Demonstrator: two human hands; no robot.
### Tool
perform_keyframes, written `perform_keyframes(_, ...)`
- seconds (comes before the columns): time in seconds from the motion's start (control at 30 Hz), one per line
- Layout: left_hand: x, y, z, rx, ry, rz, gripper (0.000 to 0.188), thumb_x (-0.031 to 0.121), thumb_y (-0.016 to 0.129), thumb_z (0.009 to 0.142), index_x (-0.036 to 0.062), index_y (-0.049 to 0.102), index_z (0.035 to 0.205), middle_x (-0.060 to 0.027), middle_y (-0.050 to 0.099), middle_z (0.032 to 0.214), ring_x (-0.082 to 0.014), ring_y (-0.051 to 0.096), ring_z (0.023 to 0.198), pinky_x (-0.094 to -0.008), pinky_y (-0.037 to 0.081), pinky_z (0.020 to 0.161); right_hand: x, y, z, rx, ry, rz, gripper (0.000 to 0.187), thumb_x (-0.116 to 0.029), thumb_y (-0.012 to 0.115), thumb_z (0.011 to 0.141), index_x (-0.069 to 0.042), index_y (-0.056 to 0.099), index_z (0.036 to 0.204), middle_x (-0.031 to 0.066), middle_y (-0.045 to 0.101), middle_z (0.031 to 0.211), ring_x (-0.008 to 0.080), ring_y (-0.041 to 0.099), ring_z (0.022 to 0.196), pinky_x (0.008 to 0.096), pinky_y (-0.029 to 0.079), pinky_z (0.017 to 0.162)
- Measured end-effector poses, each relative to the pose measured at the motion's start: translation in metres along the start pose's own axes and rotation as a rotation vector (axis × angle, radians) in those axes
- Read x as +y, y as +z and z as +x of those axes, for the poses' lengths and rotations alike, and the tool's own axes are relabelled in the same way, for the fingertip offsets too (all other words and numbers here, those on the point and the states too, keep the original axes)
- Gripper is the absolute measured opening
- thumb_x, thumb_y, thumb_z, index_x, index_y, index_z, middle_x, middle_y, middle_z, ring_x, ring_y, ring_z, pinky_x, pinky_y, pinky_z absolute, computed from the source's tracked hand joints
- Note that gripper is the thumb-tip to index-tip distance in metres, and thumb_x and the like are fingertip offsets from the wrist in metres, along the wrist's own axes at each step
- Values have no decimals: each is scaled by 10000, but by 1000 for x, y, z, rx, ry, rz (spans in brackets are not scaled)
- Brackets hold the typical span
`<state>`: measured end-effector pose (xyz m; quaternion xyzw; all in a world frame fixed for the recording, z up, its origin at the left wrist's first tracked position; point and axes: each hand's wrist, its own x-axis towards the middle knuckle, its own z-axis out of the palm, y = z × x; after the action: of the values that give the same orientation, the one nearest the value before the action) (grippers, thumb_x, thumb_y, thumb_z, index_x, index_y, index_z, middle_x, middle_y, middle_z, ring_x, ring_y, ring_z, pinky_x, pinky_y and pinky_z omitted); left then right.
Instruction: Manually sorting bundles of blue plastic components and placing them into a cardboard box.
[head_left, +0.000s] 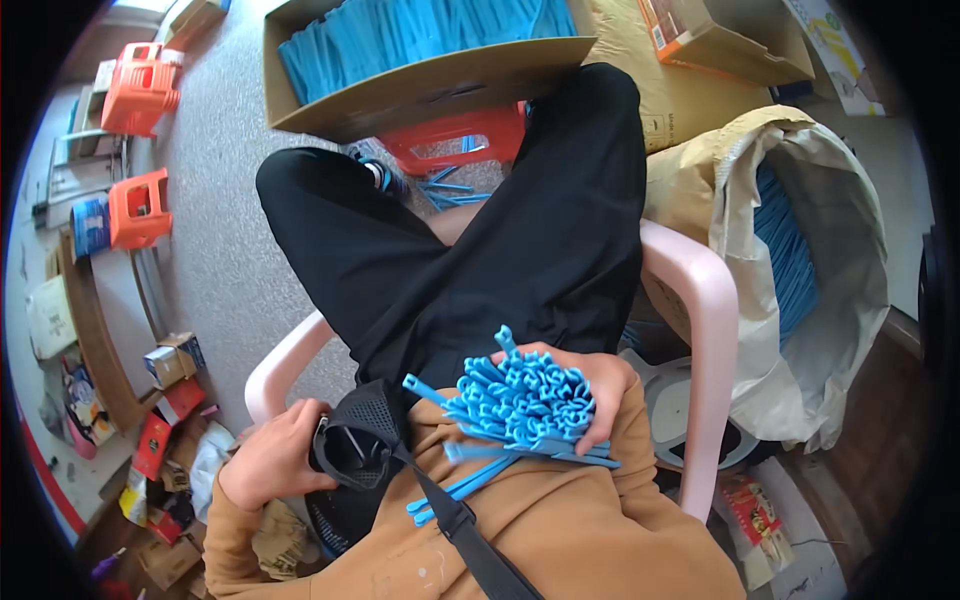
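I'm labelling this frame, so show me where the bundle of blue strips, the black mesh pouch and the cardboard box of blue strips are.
bundle of blue strips (520, 400), head view, middle of the curled ends.
black mesh pouch (355, 450), head view, its open top.
cardboard box of blue strips (440, 90), head view, near side wall.

A cardboard box (430, 85) of blue strips rests on a red stool (455, 145) at the floor's far edge, with loose strips (450, 190) on the floor under the stool. Two orange stools (140, 150) stand by the floor's left edge. A lined sack (800, 260) of blue strips sits beside the pink chair (700, 330), to its right.
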<state>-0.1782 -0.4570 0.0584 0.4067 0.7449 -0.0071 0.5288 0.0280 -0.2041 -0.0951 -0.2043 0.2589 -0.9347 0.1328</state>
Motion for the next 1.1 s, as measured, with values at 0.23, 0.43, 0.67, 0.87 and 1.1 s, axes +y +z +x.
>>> perform_keyframes(0.23, -35, -31, 58, -273, 597, -565, 764, 452, 793, 544, -22, 540, 1086, -136, 565, 1065, -236, 562, 956, -327, 468, 792, 17, -4, 2, -133, 121, -104, 1213, -113, 824, 472, 3, 5, 1359, 181, 129, 1403, 306, 189, 1302, 416, 126, 1048)
perform_keyframes(0.43, 55, 40, 64, -557, 812, -388, 600, 419, 725, 676, -29, 552, 1036, -96, 616, 789, -172, 616, 656, -259, 512, 577, 17, 21, -5, 30, 273, 42, 1040, -149, 818, 511, -6, 186, 1326, 112, 325, 1306, 183, 314, 1197, 305, 229, 999)
perform_keyframes(0.67, 60, 76, 39, -395, 691, -544, 596, 243, 659, 749, -26, 355, 1185, -116, 588, 674, -160, 612, 640, -249, 487, 543, 22, 16, -20, -33, 134, -242, 1060, -48, 803, 482, -17, 158, 1323, 146, 412, 1257, 199, 405, 1155, 322, 309, 968)
perform_keyframes(0.87, 44, 86, 53, 87, 754, -108, 300, 102, 558, 794, -15, 468, 1055, -189, 563, 841, -337, 571, 720, -393, 452, 632, 28, 26, -33, 271, 131, -257, 1086, -119, 804, 428, -20, 197, 1323, 98, 384, 1289, 172, 331, 1203, 290, 206, 1013)
perform_keyframes(1.1, 38, 91, 66, 833, 516, 422, 244, 85, 604, 577, 102, 598, 820, -70, 460, 921, -227, 453, 929, -359, 352, 786, 23, 38, -32, 383, 237, -297, 1064, -87, 793, 438, -41, 206, 1324, 87, 407, 1259, 162, 366, 1171, 288, 242, 998)
